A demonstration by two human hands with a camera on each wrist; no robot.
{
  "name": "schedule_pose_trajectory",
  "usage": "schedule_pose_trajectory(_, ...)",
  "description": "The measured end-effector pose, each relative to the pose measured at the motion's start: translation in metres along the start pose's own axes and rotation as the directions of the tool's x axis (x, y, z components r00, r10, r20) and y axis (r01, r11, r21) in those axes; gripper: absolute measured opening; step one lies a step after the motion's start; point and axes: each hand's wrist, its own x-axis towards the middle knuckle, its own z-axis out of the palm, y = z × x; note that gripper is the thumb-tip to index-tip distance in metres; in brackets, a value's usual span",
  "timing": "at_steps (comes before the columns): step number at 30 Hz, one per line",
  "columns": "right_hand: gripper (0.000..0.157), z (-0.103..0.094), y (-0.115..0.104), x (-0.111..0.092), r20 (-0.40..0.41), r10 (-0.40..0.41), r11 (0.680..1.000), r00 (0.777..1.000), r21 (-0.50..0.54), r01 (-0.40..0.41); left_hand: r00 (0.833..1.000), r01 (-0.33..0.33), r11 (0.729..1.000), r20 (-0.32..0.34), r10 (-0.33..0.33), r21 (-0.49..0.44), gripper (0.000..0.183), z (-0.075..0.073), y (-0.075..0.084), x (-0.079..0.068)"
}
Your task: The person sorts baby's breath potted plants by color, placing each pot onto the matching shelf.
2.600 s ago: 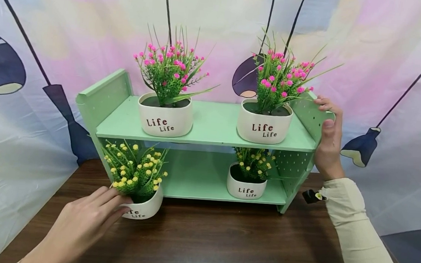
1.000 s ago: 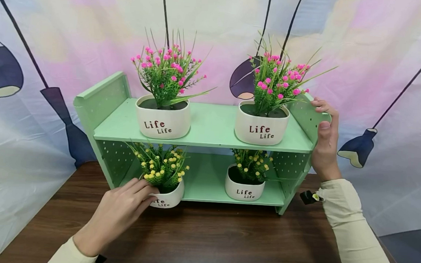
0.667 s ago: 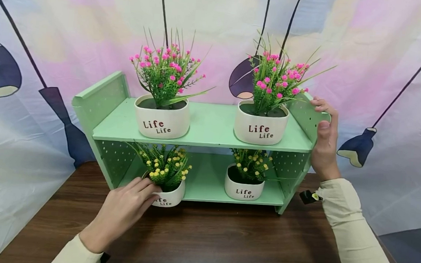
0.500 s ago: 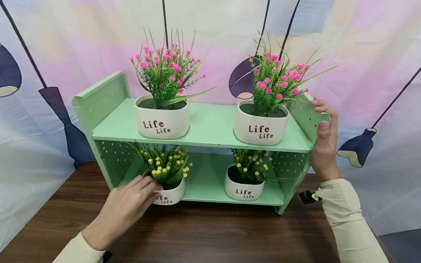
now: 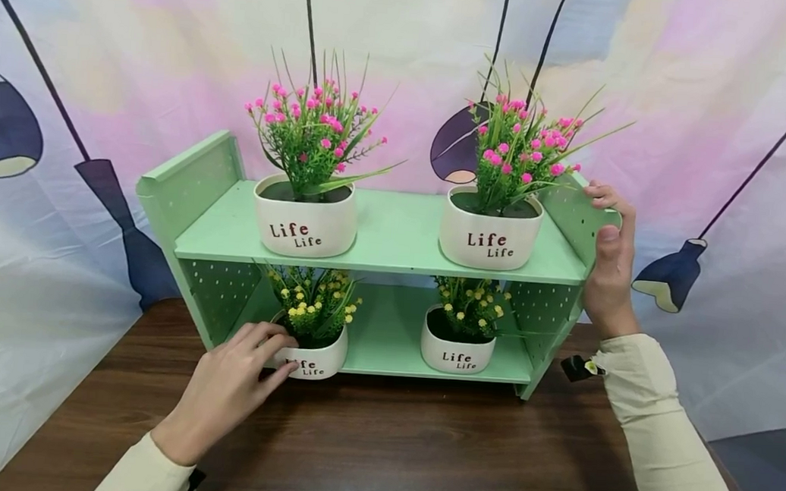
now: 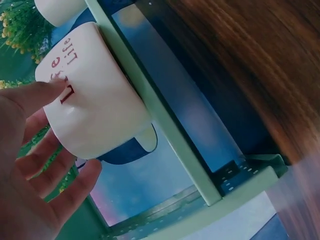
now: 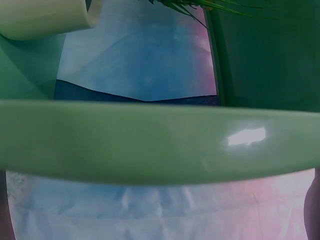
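On the left of the lower level of a green two-tier shelf (image 5: 392,257) sits a white "Life" flowerpot (image 5: 319,362) with yellow artificial flowers. My left hand (image 5: 226,386) is at this pot's left end, thumb on the lettered front and fingers spread loosely by the rim. In the left wrist view, the thumb touches the white flowerpot (image 6: 95,100), and a gap shows between thumb and fingers. My right hand (image 5: 612,265) grips the upper edge of the shelf's right side panel. That panel's green edge (image 7: 150,142) crosses the right wrist view, which barely shows the fingers.
A second yellow-flowered pot (image 5: 457,353) stands right on the lower level. Two pink-flowered pots, left (image 5: 304,228) and right (image 5: 489,241), stand on the top level. The shelf rests on a dark wooden table (image 5: 379,450) before a painted cloth backdrop (image 5: 409,18).
My left hand has moved the yellow-flowered pot rightward and inward onto the lower level. Its thumb and fingers have since spread apart. My right hand has kept its grip on the shelf.
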Motion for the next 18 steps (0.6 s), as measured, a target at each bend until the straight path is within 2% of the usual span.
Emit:
schedule_pose_trajectory(3,0.046,-0.001,0.001,0.001,0.000,-0.001,1.000,1.000,0.007,0.001,1.000,-0.002,1.000,0.017,0.002,0.001,0.038,0.001,-0.002,-0.001)
schedule_pose_trajectory(6,0.048,-0.003,0.001,0.001,0.001,-0.013,0.999,1.000,-0.039,0.013,1.000,-0.012,1.000,0.021,0.012,0.002,0.042,0.002,-0.003,-0.001)
schedule_pose_trajectory(10,0.049,-0.005,0.001,0.000,0.003,-0.022,0.997,1.000,-0.074,0.022,1.000,-0.021,1.000,0.012,0.021,0.005,0.043,0.005,-0.005,0.000)
schedule_pose_trajectory(18,0.047,-0.005,0.001,0.000,0.010,-0.022,0.997,1.000,-0.074,0.023,0.999,-0.031,0.999,-0.011,0.031,0.009,0.041,0.011,-0.007,0.001)
